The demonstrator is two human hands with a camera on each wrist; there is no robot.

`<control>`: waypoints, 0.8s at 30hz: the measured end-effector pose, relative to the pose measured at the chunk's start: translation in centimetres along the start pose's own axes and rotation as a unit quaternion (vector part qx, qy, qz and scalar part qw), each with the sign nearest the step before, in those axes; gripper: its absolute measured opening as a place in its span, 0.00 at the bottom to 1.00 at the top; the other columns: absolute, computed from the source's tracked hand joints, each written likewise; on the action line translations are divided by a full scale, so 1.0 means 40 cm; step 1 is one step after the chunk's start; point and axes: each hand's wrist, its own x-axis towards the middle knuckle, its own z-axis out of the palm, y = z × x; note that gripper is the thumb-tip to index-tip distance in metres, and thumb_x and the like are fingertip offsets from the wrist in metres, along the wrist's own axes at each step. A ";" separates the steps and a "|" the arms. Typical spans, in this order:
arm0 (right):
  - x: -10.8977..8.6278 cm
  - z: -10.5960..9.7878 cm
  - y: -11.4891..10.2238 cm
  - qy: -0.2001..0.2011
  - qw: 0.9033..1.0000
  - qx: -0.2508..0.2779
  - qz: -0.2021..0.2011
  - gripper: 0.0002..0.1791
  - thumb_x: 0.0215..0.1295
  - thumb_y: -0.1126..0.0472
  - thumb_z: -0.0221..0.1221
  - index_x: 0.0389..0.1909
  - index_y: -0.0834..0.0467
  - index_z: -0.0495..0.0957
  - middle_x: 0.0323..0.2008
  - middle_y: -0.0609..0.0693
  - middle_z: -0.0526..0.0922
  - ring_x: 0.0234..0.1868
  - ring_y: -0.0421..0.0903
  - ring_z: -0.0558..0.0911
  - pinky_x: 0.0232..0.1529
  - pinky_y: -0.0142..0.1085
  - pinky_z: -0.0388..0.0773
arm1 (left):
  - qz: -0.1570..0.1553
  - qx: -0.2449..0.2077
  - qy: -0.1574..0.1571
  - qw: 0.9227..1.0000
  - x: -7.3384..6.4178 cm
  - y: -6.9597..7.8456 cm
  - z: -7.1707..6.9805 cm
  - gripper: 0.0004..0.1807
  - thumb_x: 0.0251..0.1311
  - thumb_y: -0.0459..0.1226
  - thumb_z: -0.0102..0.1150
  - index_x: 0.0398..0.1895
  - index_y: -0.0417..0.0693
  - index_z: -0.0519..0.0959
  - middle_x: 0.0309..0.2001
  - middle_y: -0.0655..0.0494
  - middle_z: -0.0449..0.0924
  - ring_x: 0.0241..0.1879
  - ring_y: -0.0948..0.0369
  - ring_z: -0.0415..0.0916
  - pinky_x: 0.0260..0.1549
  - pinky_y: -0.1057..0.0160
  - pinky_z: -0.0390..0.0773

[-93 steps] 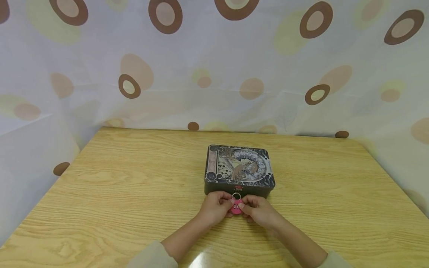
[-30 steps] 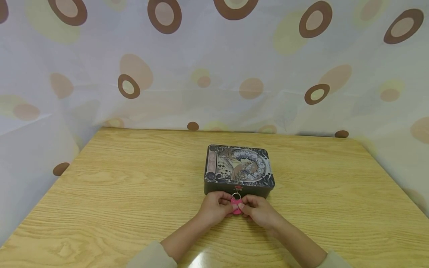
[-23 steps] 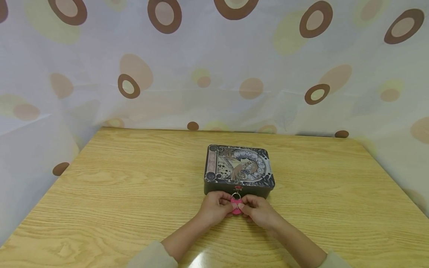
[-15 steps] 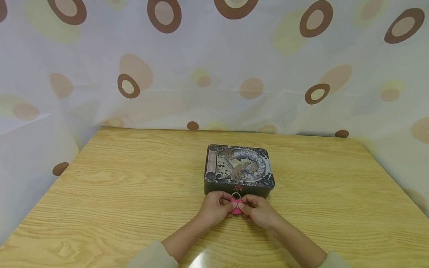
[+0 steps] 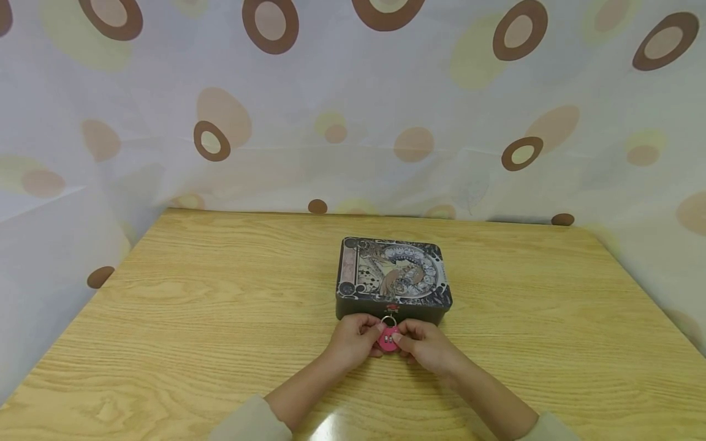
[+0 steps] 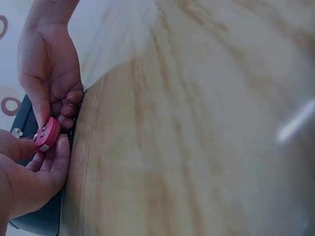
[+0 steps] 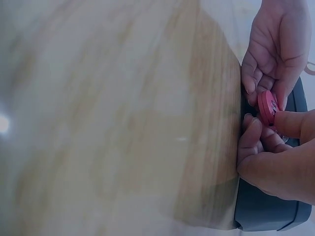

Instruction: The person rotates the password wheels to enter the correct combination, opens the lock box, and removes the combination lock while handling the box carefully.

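Note:
A pink combination padlock [image 5: 388,340] with number wheels hangs by its silver shackle at the red latch [image 5: 393,308] on the front of a dark tin box [image 5: 394,272] with an ornate printed lid. My left hand [image 5: 353,343] pinches the padlock's left side, thumb on its face near the top. From the right, my right hand [image 5: 427,346] pinches the other side with its thumb beside the wheels. In the left wrist view the padlock [image 6: 47,134] sits between the fingers of both hands. The right wrist view shows the padlock [image 7: 267,106] edge-on, fingers behind it.
The box stands on a wood-grain table [image 5: 220,294], its lid down. A pale cloth [image 5: 353,110] with brown and yellow ovals hangs behind the table and along its sides. Light reflects off the table's near edge.
My left thumb has moved up from the middle of the padlock's face to near its top, and the number wheels show again. The right hand and the box stay in place.

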 end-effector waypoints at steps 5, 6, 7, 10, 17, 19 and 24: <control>0.001 -0.001 0.000 0.001 1.000 -0.002 0.000 0.08 0.66 0.65 0.49 0.35 0.68 0.71 0.25 0.47 0.71 0.30 0.42 0.69 0.30 0.31 0.72 | -0.005 -0.006 0.000 1.000 0.003 -0.002 0.001 0.11 0.62 0.30 0.51 0.38 0.25 0.75 0.32 0.40 0.80 0.24 0.64 0.76 0.26 0.64 0.84; 0.001 -0.001 0.000 0.001 1.000 -0.003 -0.001 0.08 0.66 0.65 0.49 0.35 0.68 0.71 0.25 0.47 0.71 0.30 0.42 0.69 0.30 0.31 0.72 | -0.006 -0.006 0.000 1.000 0.002 -0.001 0.001 0.11 0.62 0.30 0.51 0.39 0.25 0.75 0.32 0.40 0.80 0.24 0.64 0.76 0.26 0.65 0.84; 0.001 -0.001 0.000 0.001 1.000 -0.003 -0.001 0.08 0.66 0.65 0.49 0.35 0.68 0.71 0.25 0.47 0.72 0.30 0.42 0.69 0.30 0.31 0.72 | -0.006 -0.006 0.000 1.000 0.003 -0.001 0.001 0.11 0.61 0.29 0.52 0.39 0.25 0.75 0.32 0.41 0.80 0.24 0.64 0.76 0.26 0.65 0.84; 0.001 -0.001 0.001 0.000 1.000 -0.002 0.002 0.08 0.66 0.65 0.49 0.35 0.68 0.71 0.25 0.47 0.72 0.30 0.42 0.70 0.30 0.31 0.72 | -0.008 -0.004 -0.002 1.000 0.001 0.000 0.000 0.10 0.60 0.28 0.53 0.38 0.24 0.75 0.31 0.41 0.79 0.24 0.64 0.76 0.27 0.65 0.84; 0.001 -0.002 0.002 -0.003 1.000 0.002 0.004 0.08 0.66 0.65 0.49 0.34 0.67 0.71 0.25 0.47 0.71 0.30 0.42 0.69 0.31 0.31 0.72 | -0.009 -0.001 -0.008 1.000 -0.002 0.003 -0.002 0.10 0.55 0.26 0.57 0.37 0.24 0.75 0.29 0.40 0.80 0.24 0.64 0.76 0.28 0.65 0.84; 0.001 -0.002 0.002 -0.004 1.000 0.002 0.002 0.08 0.66 0.65 0.49 0.34 0.67 0.71 0.25 0.47 0.71 0.30 0.42 0.69 0.31 0.31 0.72 | -0.007 0.003 -0.007 1.000 -0.003 0.004 -0.002 0.10 0.54 0.26 0.58 0.37 0.24 0.75 0.29 0.40 0.80 0.24 0.64 0.76 0.28 0.65 0.84; 0.001 0.000 0.002 -0.006 1.000 0.001 -0.003 0.07 0.66 0.65 0.49 0.34 0.68 0.70 0.25 0.47 0.70 0.30 0.42 0.69 0.30 0.31 0.72 | -0.003 0.010 0.003 1.000 -0.004 0.007 0.002 0.09 0.53 0.24 0.56 0.37 0.24 0.75 0.28 0.40 0.80 0.24 0.62 0.77 0.26 0.66 0.84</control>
